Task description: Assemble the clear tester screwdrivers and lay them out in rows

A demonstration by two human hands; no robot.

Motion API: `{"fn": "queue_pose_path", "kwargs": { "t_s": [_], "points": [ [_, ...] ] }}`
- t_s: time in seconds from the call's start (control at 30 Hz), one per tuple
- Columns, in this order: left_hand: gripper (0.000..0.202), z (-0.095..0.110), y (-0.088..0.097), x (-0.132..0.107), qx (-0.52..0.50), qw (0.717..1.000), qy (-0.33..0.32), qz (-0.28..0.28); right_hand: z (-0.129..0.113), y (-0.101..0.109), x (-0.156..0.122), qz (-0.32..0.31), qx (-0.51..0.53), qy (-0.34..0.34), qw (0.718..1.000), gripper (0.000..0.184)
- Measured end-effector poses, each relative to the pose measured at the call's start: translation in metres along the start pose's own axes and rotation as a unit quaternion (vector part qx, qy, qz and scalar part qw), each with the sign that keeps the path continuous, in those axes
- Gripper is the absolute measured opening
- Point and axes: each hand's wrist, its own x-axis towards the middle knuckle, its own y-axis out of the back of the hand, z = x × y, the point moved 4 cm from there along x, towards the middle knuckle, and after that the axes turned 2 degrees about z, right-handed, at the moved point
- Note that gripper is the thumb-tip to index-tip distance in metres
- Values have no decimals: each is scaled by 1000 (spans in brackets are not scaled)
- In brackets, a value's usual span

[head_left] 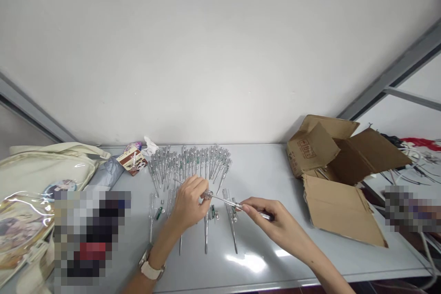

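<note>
My left hand (193, 200), with a watch on its wrist, is closed around a clear-handled tester screwdriver (207, 195). That screwdriver's thin shaft points to the upper left. My right hand (267, 213) grips a screwdriver (225, 200) with a dark handle end, its metal shaft reaching the end of the clear handle. Below the hands lie several tester screwdrivers, among them one at the middle (206, 234) and one further right (233, 229). Small green springs (159, 213) and tiny metal parts (217, 215) sit beside them. My left hand hides some of these.
Many clear tester screwdrivers (188, 158) lie bunched along the wall. An open cardboard box (310, 147) stands at the right, one flap (344, 211) spread over the grey table (268, 271). A cream bag (74, 165) and a printed packet (132, 160) are at the left.
</note>
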Motion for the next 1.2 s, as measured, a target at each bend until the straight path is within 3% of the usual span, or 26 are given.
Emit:
{"fn": "queue_pose_path", "kwargs": {
  "t_s": [0.2, 0.53, 0.87, 1.03, 1.2],
  "points": [
    [31, -2, 4, 2, -9, 1000, 6, 6, 2, 5, -2, 27, -18, 15, 999, 46],
    [27, -1, 3, 0, 0, 1000, -1, -9, 4, 0, 1, 17, -17, 20, 1000, 48],
    [23, 1, -2, -3, 133, 990, -43, -1, 9, -5, 3, -37, 46, -41, 997, 46],
    [22, 8, -8, -1, 85, 994, -64, -32, 4, -13, 7, -67, 77, -22, 995, 47],
    [24, -12, 7, 3, 11, 999, 42, 19, 3, 1, 3, -23, 49, -44, 998, 50]
  ]
}}
